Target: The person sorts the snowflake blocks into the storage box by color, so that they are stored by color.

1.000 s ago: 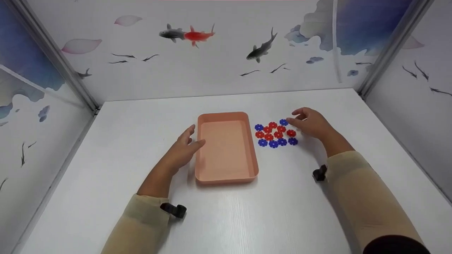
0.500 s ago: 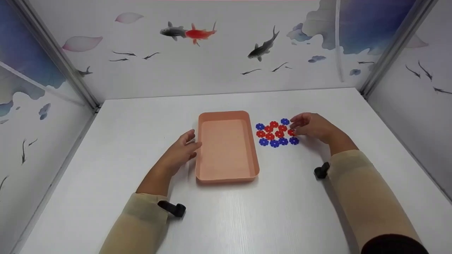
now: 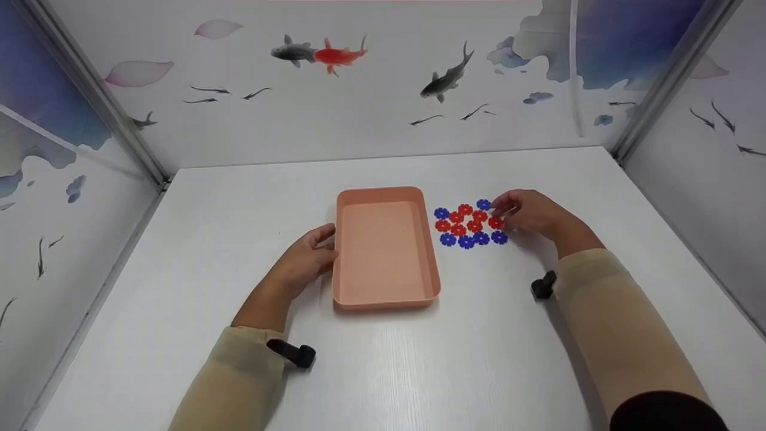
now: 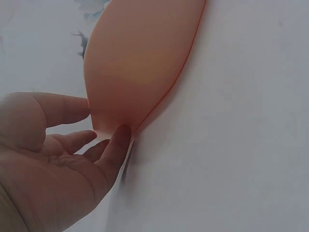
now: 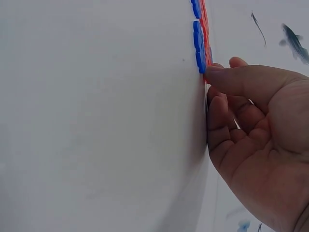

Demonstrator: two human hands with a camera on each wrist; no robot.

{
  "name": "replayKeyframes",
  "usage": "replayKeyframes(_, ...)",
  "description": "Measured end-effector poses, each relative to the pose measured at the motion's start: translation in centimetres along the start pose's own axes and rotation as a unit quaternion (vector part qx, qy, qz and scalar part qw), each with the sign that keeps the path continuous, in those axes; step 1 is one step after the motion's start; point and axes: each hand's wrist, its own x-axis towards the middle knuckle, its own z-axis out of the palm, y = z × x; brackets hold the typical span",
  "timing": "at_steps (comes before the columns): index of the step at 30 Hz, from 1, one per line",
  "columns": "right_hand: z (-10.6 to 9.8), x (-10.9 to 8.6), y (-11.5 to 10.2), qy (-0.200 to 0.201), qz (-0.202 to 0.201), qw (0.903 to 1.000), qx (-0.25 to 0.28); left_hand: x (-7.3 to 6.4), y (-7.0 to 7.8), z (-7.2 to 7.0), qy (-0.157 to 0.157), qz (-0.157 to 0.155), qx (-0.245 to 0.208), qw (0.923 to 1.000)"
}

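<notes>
A shallow pink tray lies on the white table, in the middle of the head view. My left hand is at its left side; in the left wrist view thumb and fingertips touch the tray's outer wall. To the tray's right, red and blue snowflake building discs lie flat in a loose cluster. My right hand is at the cluster's right edge, its thumb at a red disc and its other fingers bent. In the right wrist view, the thumb tip meets the discs' edge beside a blue disc.
Painted panels with fish surround the table at the back and on both sides. Metal posts stand at the back corners. Black wrist cameras sit on both sleeves.
My right hand has come down from the blue disc at the back to the red disc in front of it. My left hand has shifted slightly, its thumb drawing back from over the tray rim.
</notes>
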Motion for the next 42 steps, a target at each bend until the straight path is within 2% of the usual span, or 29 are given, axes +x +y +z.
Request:
replayKeyframes(13,-0.2,-0.2,-0.6,0.009,0.007,0.9984,-0.056,0.2,0.0,0.1,-0.002,0.014,-0.023,0.9996)
replayKeyframes(24,-0.9,-0.4,-1.2,0.016,0.013,0.9974,-0.069,0.2,0.0,0.1,0.004,0.014,-0.017,0.9997)
replayKeyframes(31,-0.2,-0.7,-3.1,0.008,0.004,0.9995,-0.031,0.2,-0.2,0.1,0.004,0.013,-0.028,0.9995)
replayKeyframes(42,2.6,-1.6,-8.9,0.023,-0.03,0.9977,0.057,0.1,-0.3,0.0,-0.014,0.021,-0.038,0.999)
